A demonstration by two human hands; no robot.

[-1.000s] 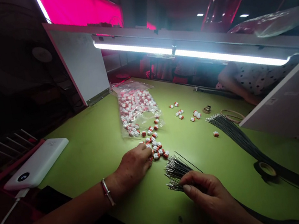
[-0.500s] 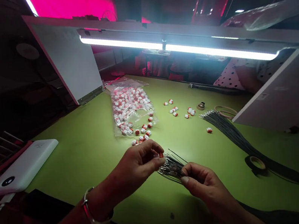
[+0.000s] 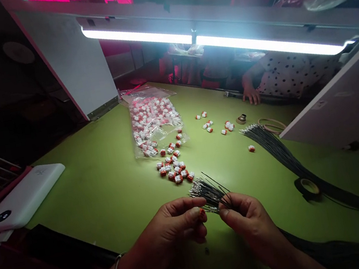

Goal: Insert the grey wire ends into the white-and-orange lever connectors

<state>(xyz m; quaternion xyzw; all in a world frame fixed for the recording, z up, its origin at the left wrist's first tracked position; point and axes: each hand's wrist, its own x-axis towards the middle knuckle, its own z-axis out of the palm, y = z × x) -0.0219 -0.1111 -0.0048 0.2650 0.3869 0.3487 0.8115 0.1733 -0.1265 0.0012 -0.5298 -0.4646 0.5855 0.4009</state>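
connector (image 3: 202, 213), orange-faced, was pinched at the thumb tip of the left hand (image 3: 174, 227). wire bundle (image 3: 205, 189), tips fanned, was pinched by the right hand (image 3: 250, 216), just beside the left. loose connectors (image 3: 177, 169) lay beyond the left hand; a clear bag (image 3: 155, 93) of more lay farther out.

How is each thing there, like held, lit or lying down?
Left hand: pinching a red connector
Right hand: gripping black wires
Loose connectors: scattered
Plastic bag: lying flat, packed connectors inside
Other wire bundle: lying down, tips spread
Tape roll: lying flat
Light tubes: lit
White power bank: plugged in
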